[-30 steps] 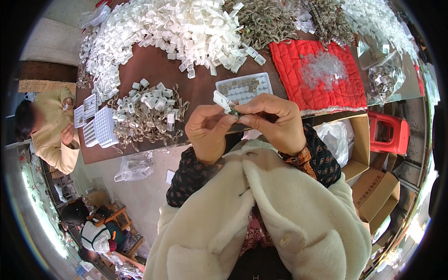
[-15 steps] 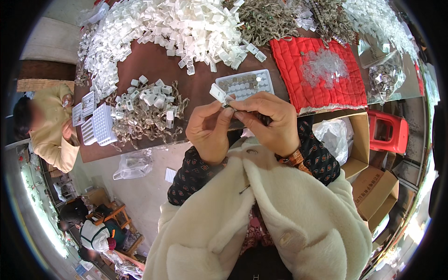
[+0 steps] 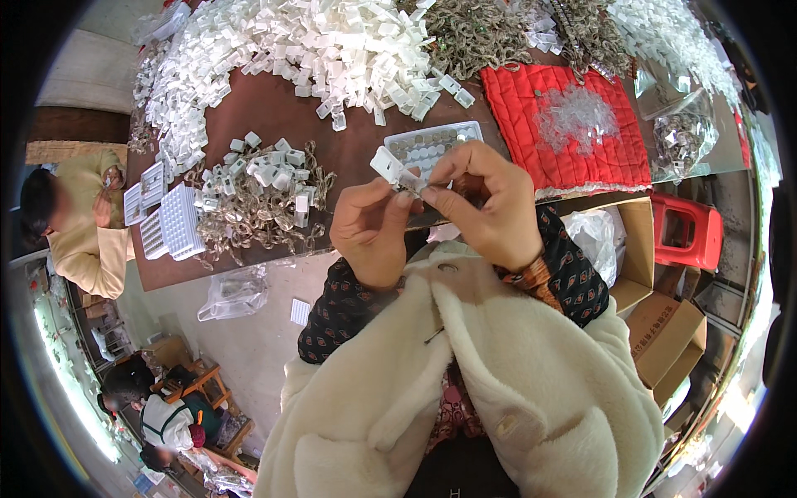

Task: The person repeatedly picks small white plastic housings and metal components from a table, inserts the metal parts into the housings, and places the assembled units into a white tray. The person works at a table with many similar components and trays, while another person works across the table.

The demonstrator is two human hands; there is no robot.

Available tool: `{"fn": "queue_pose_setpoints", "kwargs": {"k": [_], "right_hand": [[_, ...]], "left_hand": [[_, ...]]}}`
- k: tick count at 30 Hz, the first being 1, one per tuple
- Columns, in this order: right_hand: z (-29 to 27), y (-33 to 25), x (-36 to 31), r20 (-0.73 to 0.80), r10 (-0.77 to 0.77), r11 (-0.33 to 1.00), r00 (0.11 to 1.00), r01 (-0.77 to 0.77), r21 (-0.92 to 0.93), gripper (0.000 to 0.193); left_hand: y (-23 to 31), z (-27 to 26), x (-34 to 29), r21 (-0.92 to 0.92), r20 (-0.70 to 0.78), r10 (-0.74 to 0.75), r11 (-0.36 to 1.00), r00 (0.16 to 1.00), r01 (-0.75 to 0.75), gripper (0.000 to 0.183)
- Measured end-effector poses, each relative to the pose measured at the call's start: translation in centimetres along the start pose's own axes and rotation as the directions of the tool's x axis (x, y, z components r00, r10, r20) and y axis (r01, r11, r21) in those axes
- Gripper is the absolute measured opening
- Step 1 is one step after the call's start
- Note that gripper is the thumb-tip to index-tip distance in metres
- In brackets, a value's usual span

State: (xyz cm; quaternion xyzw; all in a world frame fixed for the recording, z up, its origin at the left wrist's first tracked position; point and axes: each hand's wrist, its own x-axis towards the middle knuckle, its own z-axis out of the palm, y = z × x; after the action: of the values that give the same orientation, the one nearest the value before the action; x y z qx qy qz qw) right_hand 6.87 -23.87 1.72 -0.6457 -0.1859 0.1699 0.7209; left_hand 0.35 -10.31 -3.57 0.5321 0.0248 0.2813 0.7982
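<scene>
Above the table's near edge, my left hand pinches a small white plastic case between thumb and fingers. The case tilts up and away to the left, and its lower end is partly covered by fingertips. My right hand is closed in a pinch at that lower end, thumb and forefinger together. Whatever lies between the right fingertips is too small to make out. Just beyond the hands is a white tray with round pockets, several of them filled with silvery, coin-like discs.
A large heap of white cases covers the far table. At left lie cases on coiled wire strings. A red quilted pad bears clear plastic pieces. A person works at the left edge. Cardboard box and red stool stand right.
My right hand has shifted slightly to the right and turned, its forefinger drawn back from the case. The case has moved a little left. At the left edge, the other person's hands have moved.
</scene>
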Motion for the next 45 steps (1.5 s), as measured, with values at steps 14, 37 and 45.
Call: {"fn": "queue_pose_setpoints", "kwargs": {"k": [14, 37, 45], "right_hand": [[1.3, 2.0, -1.2, -0.027, -0.173, 0.917, 0.985, 0.151, -0.368, 0.019], [-2.7, 7.2, 2.4, -0.067, -0.35, 0.489, 0.935, 0.121, -0.864, 0.015], [-1.8, 4.9, 2.4, -0.031, -0.305, 0.668, 0.952, 0.191, -0.719, 0.014]], "left_hand": [[-0.8, -0.7, -0.7, -0.275, -0.042, -0.179, 0.948, 0.983, 0.161, 0.017], [-2.1, -3.8, -0.8, -0.442, 0.039, -0.443, 0.796, 0.896, 0.413, 0.016], [-1.7, -3.2, -0.5, -0.433, 0.072, -0.451, 0.789, 0.89, 0.435, 0.017]]}}
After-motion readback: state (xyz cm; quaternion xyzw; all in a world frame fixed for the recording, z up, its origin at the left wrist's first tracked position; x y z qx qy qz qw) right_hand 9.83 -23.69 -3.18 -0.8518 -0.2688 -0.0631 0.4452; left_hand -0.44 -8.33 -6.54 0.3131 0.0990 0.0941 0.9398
